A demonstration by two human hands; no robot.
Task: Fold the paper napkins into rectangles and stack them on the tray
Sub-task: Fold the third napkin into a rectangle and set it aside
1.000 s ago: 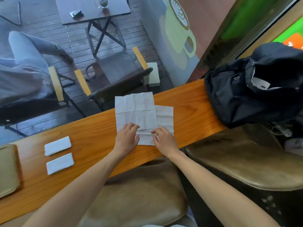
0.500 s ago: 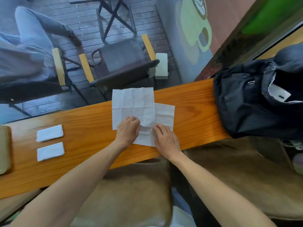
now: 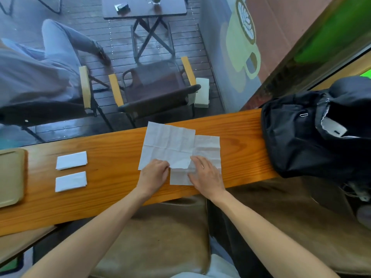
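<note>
- Left hand (image 3: 153,173) pinches the near edge of the upper unfolded napkin (image 3: 166,145).
- Right hand (image 3: 206,174) lies flat, fingers apart, on the lower napkin (image 3: 206,147).
- Two folded napkins (image 3: 71,170) lie beside the tray (image 3: 11,177) at the counter's (image 3: 112,157) left end.

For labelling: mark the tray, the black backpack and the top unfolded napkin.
tray (image 3: 10,175): head view, on its bare flat bottom.
black backpack (image 3: 297,137): head view, on its front panel.
top unfolded napkin (image 3: 166,143): head view, on its creased middle.

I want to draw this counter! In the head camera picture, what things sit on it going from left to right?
Tray → two folded napkins → left hand → right hand → black backpack.
</note>
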